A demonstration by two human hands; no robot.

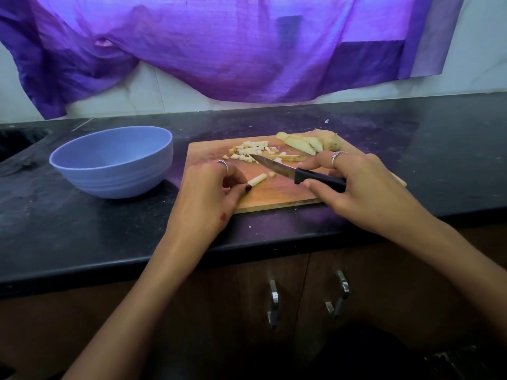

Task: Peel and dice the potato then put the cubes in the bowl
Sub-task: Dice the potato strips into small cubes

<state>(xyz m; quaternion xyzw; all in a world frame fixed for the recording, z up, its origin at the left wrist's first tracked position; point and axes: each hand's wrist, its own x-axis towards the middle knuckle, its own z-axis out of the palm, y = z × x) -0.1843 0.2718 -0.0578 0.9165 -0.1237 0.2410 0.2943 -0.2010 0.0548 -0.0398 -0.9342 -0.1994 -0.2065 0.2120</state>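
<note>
My left hand (212, 185) pinched the near end of a potato stick (258, 179) lying on the cutting board (274, 193), while my right hand (354, 185) was clamped round the black handle of the knife (299, 172), its blade angled over the board toward the heap of potato cubes (252, 150). The uncut potato pieces (310, 142) lay at the board's far edge, and the blue bowl (115, 160) stood on the dark tabletop (411, 149) just left of the board, with no cubes visible inside.
</note>
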